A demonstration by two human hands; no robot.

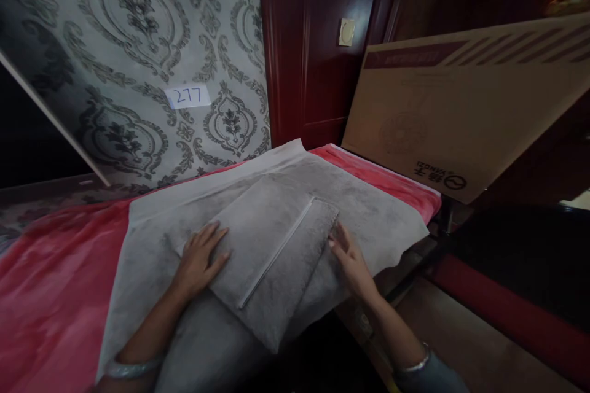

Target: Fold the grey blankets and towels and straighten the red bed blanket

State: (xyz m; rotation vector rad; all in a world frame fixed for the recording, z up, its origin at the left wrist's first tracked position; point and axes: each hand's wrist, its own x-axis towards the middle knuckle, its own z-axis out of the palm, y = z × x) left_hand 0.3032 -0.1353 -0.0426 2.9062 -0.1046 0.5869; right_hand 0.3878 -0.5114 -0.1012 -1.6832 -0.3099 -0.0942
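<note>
A grey plush cushion cover (pixel 276 221) with a pale zip (pixel 276 255) running across it lies flat and turned at an angle. My left hand (pixel 200 258) rests on its left edge, palm down, with the thumb and fingers spread. At the opposite edge, close to the upper right corner, is my right hand (pixel 353 258). Its thumb and fingers are slightly apart and seem to touch the edge without a visible grip. Beneath the cover spreads a larger grey cloth (pixel 369 209), its pale border turned up at the back.
Under the grey cloth lies a red plush blanket (pixel 59 276), showing at left and back right. A big cardboard box (pixel 461 110) leans behind on the right. Patterned wallpaper bears a paper label (pixel 187 96) reading 277, beside a dark red door (pixel 313 43).
</note>
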